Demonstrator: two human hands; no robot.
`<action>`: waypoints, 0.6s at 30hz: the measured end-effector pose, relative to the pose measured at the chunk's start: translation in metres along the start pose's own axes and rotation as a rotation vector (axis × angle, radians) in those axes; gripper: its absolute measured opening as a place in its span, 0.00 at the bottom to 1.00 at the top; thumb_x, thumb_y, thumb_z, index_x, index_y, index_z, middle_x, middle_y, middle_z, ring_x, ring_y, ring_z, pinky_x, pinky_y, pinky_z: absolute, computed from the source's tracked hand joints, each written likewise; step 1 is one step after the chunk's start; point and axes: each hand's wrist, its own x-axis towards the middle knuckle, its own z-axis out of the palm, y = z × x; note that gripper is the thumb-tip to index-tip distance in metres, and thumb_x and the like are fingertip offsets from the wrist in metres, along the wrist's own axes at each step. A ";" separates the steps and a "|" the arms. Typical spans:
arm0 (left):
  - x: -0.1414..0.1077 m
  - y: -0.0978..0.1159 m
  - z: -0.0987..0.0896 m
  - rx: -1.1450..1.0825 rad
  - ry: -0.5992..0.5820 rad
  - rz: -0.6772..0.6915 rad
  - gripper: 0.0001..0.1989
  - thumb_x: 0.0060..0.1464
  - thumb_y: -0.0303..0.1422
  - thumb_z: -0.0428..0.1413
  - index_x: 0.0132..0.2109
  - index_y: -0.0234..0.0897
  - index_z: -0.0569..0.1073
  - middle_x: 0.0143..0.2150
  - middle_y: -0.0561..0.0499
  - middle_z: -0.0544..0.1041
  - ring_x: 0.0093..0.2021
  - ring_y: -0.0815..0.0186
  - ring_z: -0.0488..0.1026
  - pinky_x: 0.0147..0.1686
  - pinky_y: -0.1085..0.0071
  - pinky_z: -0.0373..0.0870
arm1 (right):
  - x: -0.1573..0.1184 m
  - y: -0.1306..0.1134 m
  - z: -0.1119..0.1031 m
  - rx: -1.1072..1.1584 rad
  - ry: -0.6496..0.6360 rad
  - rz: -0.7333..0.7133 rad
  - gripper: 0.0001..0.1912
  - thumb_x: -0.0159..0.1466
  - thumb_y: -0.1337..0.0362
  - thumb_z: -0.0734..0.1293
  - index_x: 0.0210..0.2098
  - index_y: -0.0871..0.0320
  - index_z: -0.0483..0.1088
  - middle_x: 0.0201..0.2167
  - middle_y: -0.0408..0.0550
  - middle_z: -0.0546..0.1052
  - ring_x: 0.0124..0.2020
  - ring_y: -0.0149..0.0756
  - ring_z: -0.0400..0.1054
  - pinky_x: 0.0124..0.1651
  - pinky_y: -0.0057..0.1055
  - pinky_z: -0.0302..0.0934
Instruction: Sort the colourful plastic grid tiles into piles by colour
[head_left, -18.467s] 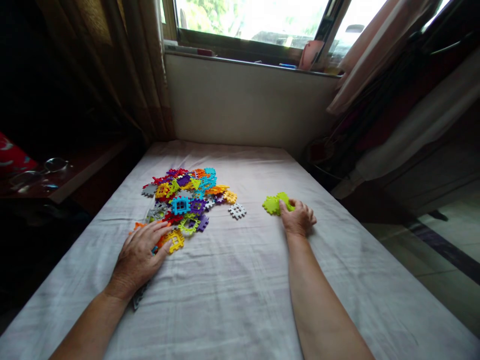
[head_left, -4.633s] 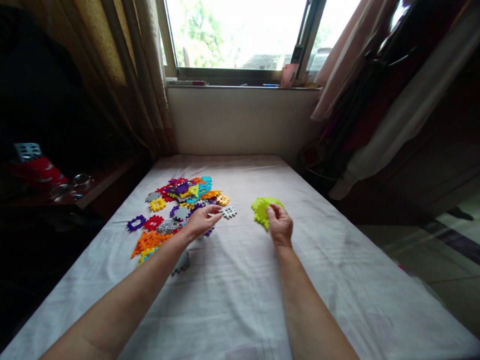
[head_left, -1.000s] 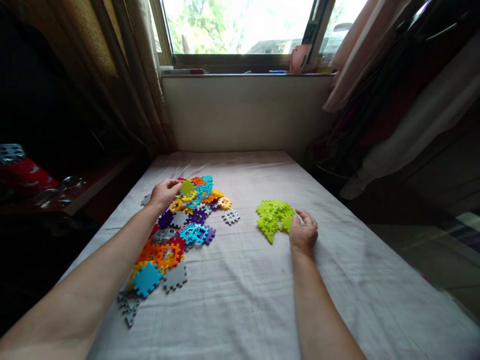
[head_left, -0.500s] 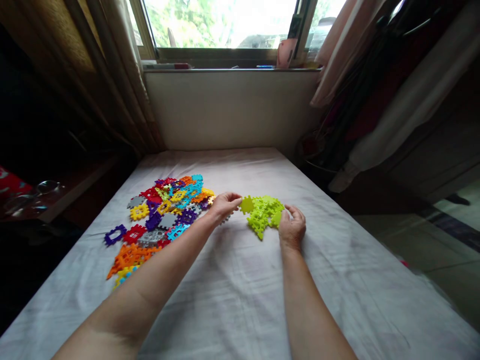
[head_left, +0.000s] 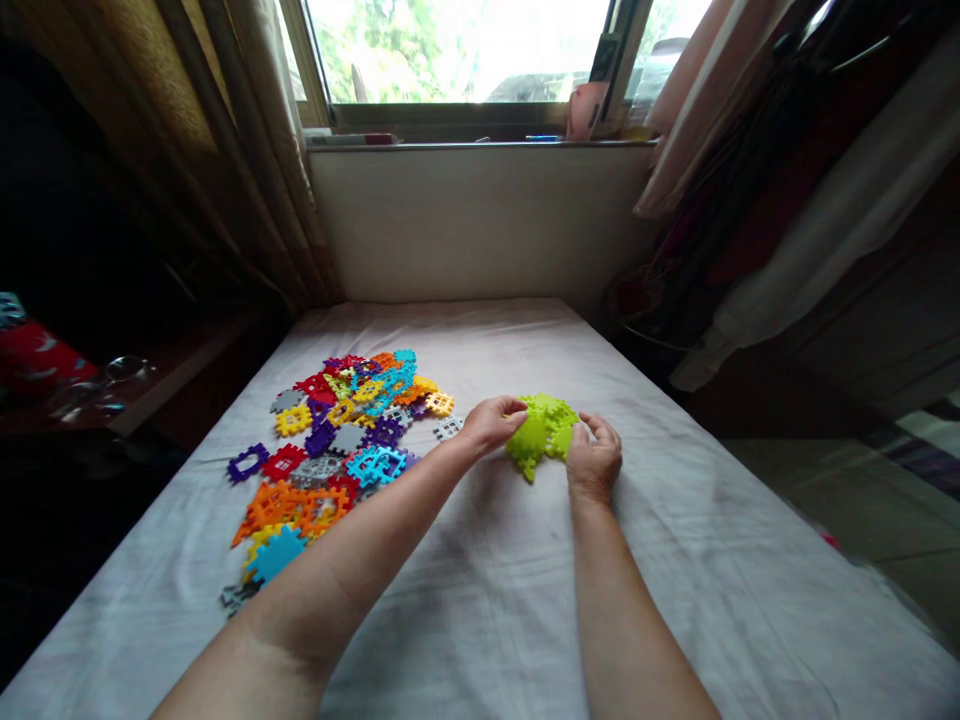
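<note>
My left hand pinches a flat lime-green interlocking plastic piece between thumb and fingers, over the near left part of a small lime-green pile. At the pile's right edge, my right hand is curled with its thumb against another lime-green piece; its fingertips are partly hidden. Left of my hands spreads a mixed heap of toothed pieces, among them a yellow piece, a purple frame, orange pieces and a blue piece beside my left forearm.
All the pieces lie on a pale, wrinkled bedsheet. A low wall with a window ledge stands at the far end, a pink cup on it. Curtains hang on the left, clothes on the right. Glasses rest on a side surface.
My left hand has moved right, bringing the lime-green piece from the pile's left side over the pile. My right hand stays at the pile's right edge. The view has shifted slightly.
</note>
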 end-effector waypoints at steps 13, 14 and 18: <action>-0.029 -0.070 -0.164 0.430 0.512 -0.143 0.14 0.53 0.35 0.55 0.44 0.41 0.82 0.43 0.50 0.84 0.44 0.60 0.79 0.47 0.68 0.72 | 0.000 0.001 0.001 -0.039 0.015 -0.038 0.19 0.58 0.61 0.61 0.39 0.62 0.78 0.47 0.62 0.77 0.53 0.47 0.70 0.61 0.45 0.62; -0.034 -0.078 -0.180 0.467 0.555 -0.182 0.15 0.53 0.35 0.54 0.44 0.41 0.82 0.44 0.50 0.84 0.45 0.59 0.79 0.48 0.68 0.72 | -0.001 0.001 0.001 -0.043 0.016 -0.040 0.18 0.57 0.61 0.61 0.39 0.62 0.78 0.47 0.62 0.77 0.53 0.47 0.70 0.61 0.45 0.62; -0.051 -0.108 -0.233 0.593 0.669 -0.340 0.18 0.54 0.36 0.53 0.49 0.42 0.80 0.45 0.49 0.83 0.44 0.56 0.79 0.44 0.66 0.72 | -0.001 0.003 0.000 -0.050 0.004 -0.056 0.19 0.57 0.60 0.61 0.39 0.62 0.79 0.47 0.62 0.77 0.53 0.48 0.69 0.62 0.46 0.62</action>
